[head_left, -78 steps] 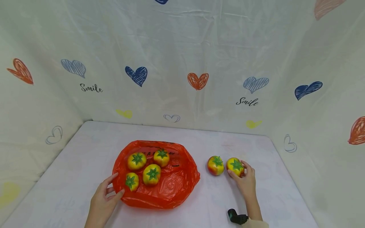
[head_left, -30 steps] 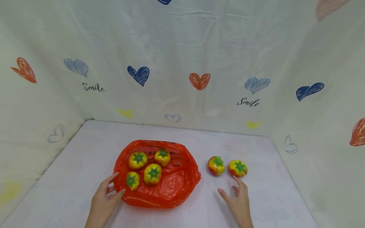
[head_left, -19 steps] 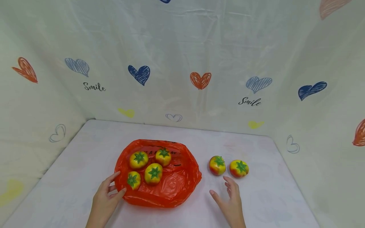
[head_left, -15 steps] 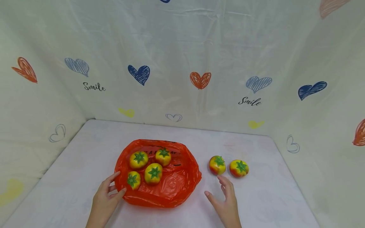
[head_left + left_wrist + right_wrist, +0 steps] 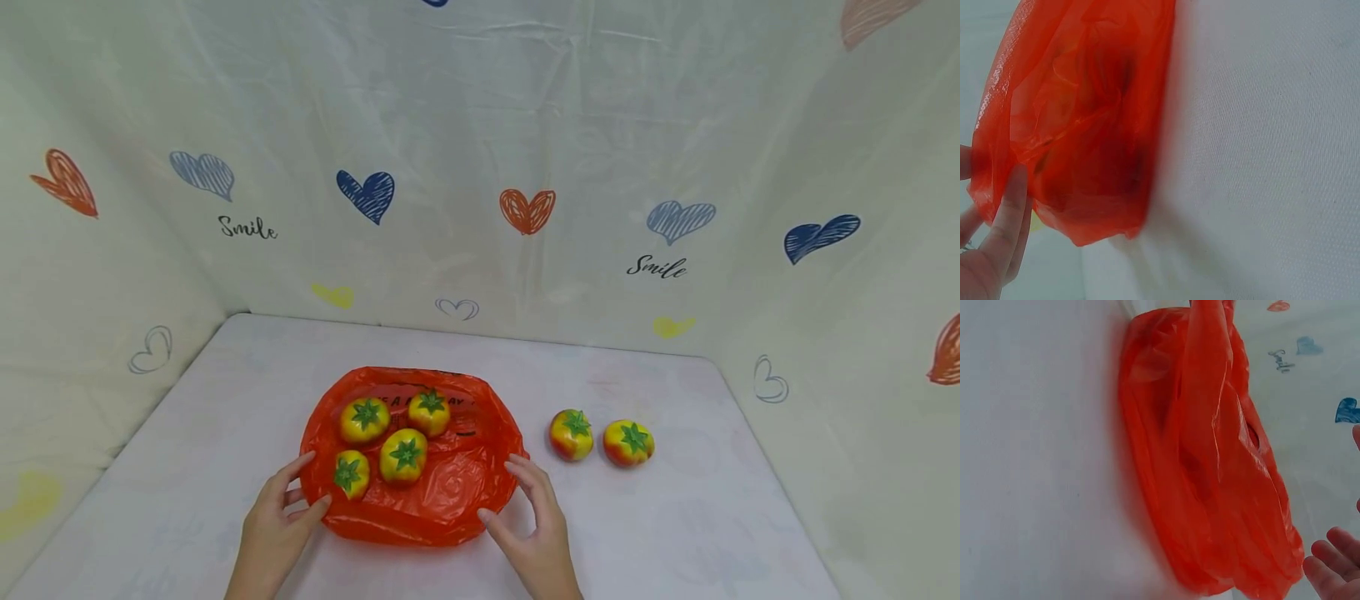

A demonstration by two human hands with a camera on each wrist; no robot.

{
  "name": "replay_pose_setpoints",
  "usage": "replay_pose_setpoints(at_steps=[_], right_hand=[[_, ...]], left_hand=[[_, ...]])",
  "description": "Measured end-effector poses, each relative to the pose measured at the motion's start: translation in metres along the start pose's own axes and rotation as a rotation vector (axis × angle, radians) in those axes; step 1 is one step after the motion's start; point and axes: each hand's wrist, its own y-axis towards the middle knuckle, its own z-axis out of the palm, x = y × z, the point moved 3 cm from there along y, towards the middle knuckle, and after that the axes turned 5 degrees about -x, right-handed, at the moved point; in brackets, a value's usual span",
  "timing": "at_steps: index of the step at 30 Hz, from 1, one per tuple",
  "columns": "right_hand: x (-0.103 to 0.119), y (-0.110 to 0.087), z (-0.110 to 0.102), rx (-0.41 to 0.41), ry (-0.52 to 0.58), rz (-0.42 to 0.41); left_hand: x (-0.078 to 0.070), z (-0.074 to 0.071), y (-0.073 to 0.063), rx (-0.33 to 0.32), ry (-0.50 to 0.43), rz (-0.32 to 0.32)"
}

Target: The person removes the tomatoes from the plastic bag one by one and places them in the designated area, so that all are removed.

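Note:
A red plastic bag [image 5: 457, 492] lies spread with its mouth facing up, and several yellow-and-red fruits [image 5: 402, 457] with green star-shaped tops sit inside. My left hand [image 5: 273, 521] holds the bag's left rim; in the left wrist view its fingers [image 5: 1007, 219] lie against the outside of the red plastic. My right hand [image 5: 536, 533] is at the bag's right rim, thumb and fingers spread apart and nothing gripped. In the right wrist view, its fingertips [image 5: 1322, 562] show right beside the bag's edge.
Two more such fruits stand right of the bag: a redder fruit [image 5: 572, 435] and, beside it, a yellower fruit [image 5: 628, 442]. All this lies on a white-covered table [image 5: 697, 517]. A pale curtain [image 5: 465, 125] with printed hearts rises behind and along both sides.
My right hand has let go of the rightmost fruit, leaving it on the table, and has moved left to the bag's right rim. The left hand keeps its place at the left rim.

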Motion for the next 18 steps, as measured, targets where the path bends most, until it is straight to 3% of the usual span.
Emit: replay_pose_setpoints(at_steps=[10,18], right_hand=[[0.012,0.008,0.033,0.231,-0.017,0.03],[0.018,0.014,0.054,0.304,-0.056,0.007]], left_hand=[[0.001,-0.001,0.0,0.005,-0.002,-0.007],[0.001,-0.001,-0.001,0.006,0.0,-0.004]])
